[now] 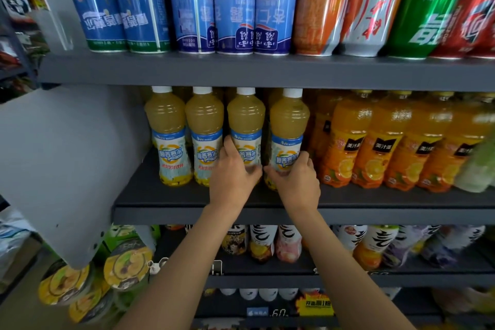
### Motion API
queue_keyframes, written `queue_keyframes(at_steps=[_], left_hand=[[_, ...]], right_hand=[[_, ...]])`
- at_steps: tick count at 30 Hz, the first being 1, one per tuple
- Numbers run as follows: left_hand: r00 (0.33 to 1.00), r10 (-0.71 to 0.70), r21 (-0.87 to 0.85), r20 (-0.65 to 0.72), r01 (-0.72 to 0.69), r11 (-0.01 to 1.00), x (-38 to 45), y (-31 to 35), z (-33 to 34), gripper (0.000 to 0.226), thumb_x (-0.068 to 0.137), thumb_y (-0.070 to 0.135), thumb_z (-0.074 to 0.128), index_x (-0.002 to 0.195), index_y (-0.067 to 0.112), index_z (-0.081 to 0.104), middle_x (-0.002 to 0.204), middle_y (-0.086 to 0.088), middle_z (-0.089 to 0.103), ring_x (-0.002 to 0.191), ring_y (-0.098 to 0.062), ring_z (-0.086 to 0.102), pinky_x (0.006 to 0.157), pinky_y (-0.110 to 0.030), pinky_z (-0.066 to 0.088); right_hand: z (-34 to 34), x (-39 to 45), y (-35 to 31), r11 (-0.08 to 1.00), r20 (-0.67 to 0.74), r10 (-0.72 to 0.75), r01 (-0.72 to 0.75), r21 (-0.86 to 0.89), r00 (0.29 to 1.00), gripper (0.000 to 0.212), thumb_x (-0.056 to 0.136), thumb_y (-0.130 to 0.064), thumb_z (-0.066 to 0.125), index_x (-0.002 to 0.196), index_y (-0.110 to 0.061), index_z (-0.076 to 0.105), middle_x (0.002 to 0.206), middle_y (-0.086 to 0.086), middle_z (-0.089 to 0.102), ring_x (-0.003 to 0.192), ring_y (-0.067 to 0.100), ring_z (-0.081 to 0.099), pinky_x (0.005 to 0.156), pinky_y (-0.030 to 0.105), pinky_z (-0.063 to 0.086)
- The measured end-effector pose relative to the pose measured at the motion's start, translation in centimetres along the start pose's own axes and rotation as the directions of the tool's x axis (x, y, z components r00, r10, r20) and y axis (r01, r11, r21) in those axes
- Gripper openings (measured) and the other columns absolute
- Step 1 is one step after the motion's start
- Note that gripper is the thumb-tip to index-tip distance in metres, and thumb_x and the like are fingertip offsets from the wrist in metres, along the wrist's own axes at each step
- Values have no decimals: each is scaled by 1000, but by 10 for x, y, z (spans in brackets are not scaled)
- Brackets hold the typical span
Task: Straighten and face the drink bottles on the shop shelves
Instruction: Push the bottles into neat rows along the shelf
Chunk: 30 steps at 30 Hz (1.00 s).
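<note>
- Shelving of dark grey metal [267, 72] fills the view in stacked tiers, with a pale grey end panel [61, 163] closing its left side.
- Tall drink cans [235, 8] in blue, orange, silver, green and red line the top tier; their print reads upside down.
- Middle dark grey shelf [166, 193] carries the bottles: four clear plastic bottles of cloudy yellow juice with white caps on the left, and a row of orange juice bottles [375, 147] with black label tags to their right.
- Two leftmost yellow bottles [184, 139] stand upright side by side, labels facing out, untouched.
- Third yellow juice bottle [246, 120] is held low down by the left hand [233, 171], fingers curled round its label.
- Fourth yellow juice bottle [288, 126], just beside the third, is gripped near its base by the right hand [294, 177], fingers wrapped round its right side.
- Lower shelf [267, 278] holds smaller bottles with white and black labels [263, 241], blurred.
- Round yellow-lidded food tubs [126, 265] are stacked at the lower left, outside the end panel.
- Price tags [278, 312] sit along the lowest shelf edge.
</note>
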<state>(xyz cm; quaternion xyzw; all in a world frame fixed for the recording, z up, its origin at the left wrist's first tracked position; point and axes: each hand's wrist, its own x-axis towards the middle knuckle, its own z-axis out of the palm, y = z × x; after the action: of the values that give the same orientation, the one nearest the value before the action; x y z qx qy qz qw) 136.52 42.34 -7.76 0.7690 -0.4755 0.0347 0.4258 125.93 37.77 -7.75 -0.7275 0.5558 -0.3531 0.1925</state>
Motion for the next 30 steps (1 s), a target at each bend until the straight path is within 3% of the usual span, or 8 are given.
queue_keyframes(at_steps=[11, 13, 15, 17, 19, 24, 27, 30], left_hand=[[1000, 8, 28, 29, -9, 1000, -5, -1, 2, 75, 89, 28, 60, 146, 5, 17, 140, -15, 40, 128, -27, 42, 100, -35, 39], [993, 100, -15, -65, -101, 995, -16, -4, -7, 67, 90, 27, 57, 144, 5, 25, 139, -14, 41, 127, -25, 43, 98, -31, 40], [951, 153, -74, -267, -179, 981, -23, -17, -21, 49, 89, 19, 55, 133, 4, 41, 125, -14, 49, 115, -22, 50, 92, -25, 42], [897, 72, -114, -436, -134, 984, -23, -38, -36, 40, 85, 6, 58, 122, 2, 47, 116, -15, 48, 108, -23, 50, 89, -29, 42], [870, -81, -164, -486, 0, 986, -19, -58, -50, 46, 81, 1, 64, 122, 0, 45, 119, -18, 44, 111, -28, 47, 93, -38, 44], [944, -272, -163, -187, 243, 956, -3, -97, -63, 76, 82, 21, 70, 142, 3, 28, 138, -19, 38, 128, -32, 37, 104, -40, 35], [964, -253, -179, -79, 236, 955, 4, -103, -61, 65, 83, 23, 69, 137, 8, 37, 131, -14, 49, 121, -29, 46, 94, -38, 42], [958, -273, -177, -82, 256, 950, 9, -104, -64, 57, 84, 24, 68, 132, 8, 42, 126, -14, 51, 116, -30, 49, 90, -40, 44]], right_hand=[[4, -5, -3, 1000, -83, 3, -2, 6, 997, 68, 81, -43, 68, 128, -7, 36, 125, 11, 43, 106, 33, 56, 72, 41, 46], [1, -15, -4, 986, -244, -97, 126, 106, 965, 61, 82, -34, 70, 126, -4, 41, 122, 12, 44, 100, 28, 56, 62, 32, 42], [3, -24, -14, 934, -373, -259, 329, 139, 891, 44, 83, -23, 70, 115, -1, 50, 113, 14, 49, 94, 19, 54, 59, 25, 39], [12, -28, -29, 883, -396, -371, 451, 130, 840, 31, 83, -16, 69, 106, -1, 55, 106, 14, 54, 87, 13, 51, 60, 17, 37], [24, -28, -50, 843, -326, -439, 510, 174, 837, 25, 85, -17, 66, 103, -3, 56, 100, 10, 58, 76, 18, 57, 60, 14, 34], [55, -32, -80, 891, -80, -421, 428, 151, 904, 28, 89, -28, 62, 109, -8, 56, 79, 5, 69, 72, 20, 65, 59, 31, 48], [72, -40, -89, 858, -89, -490, 498, 127, 867, 22, 85, -23, 67, 97, -6, 60, 70, 7, 68, 61, 24, 65, 51, 33, 50], [86, -45, -97, 869, -2, -484, 481, 112, 875, 25, 88, -25, 64, 103, -5, 59, 82, 8, 70, 73, 26, 67, 59, 36, 54]])
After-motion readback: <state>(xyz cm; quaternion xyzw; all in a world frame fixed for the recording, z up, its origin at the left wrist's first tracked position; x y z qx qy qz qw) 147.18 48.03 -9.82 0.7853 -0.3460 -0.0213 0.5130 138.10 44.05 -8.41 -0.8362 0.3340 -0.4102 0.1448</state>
